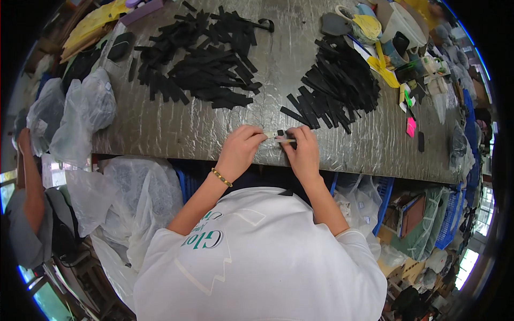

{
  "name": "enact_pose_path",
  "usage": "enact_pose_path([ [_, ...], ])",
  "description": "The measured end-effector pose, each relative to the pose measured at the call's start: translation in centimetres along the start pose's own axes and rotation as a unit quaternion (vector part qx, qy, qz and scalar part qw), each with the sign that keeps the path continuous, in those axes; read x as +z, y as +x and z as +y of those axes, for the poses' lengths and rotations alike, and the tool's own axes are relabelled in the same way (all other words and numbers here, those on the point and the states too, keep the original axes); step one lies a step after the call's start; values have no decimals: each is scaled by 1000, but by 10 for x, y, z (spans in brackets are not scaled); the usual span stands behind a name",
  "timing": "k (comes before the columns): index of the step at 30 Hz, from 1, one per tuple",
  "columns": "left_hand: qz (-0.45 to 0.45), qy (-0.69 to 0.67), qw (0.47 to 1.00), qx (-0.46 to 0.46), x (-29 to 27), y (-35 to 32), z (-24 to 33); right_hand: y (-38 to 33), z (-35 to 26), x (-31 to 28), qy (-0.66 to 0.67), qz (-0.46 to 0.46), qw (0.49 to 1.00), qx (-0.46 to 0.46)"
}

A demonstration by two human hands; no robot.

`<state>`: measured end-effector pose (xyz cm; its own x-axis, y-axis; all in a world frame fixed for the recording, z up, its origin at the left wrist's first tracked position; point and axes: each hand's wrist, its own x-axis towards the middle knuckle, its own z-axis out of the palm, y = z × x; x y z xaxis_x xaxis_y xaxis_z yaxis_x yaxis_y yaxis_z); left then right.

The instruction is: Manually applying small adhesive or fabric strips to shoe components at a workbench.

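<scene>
Near the table's front edge, my two hands almost meet. My left hand [240, 147], a beaded bracelet at its wrist, pinches a small pale flat piece [271, 135]; a little black square [280, 132] shows at its end. In the closed fingers of my right hand [304, 154] is a thin pale stick-like thing [286, 140], too small to name. Beyond my left hand spreads a loose pile of short black fabric strips [211, 69]. A second pile of black strips [342, 80], more lined up, lies beyond my right hand.
Clear plastic bags [88, 115] sit at the table's left edge. To the right are a white tub [402, 27], yellow strips [383, 67], a pink tag [410, 127] and other clutter. Blue crates [450, 219] stand below the table. Another person's arm [32, 176] shows at far left.
</scene>
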<state>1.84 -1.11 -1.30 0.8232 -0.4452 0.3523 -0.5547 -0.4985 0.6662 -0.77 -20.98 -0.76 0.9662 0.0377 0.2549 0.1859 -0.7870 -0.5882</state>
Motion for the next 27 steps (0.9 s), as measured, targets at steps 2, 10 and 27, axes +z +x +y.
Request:
enact_pose_path([
  [2,6,-7,1000,-1,2,-1,2,-4,-1,3,3,2,1000,19],
  [10,19,-1,1000,8,11,5,5,-6,1,11,51,43,997,29],
  [27,10,22,1000,16,13,7,7,11,5,-17,274,-62,947,159],
])
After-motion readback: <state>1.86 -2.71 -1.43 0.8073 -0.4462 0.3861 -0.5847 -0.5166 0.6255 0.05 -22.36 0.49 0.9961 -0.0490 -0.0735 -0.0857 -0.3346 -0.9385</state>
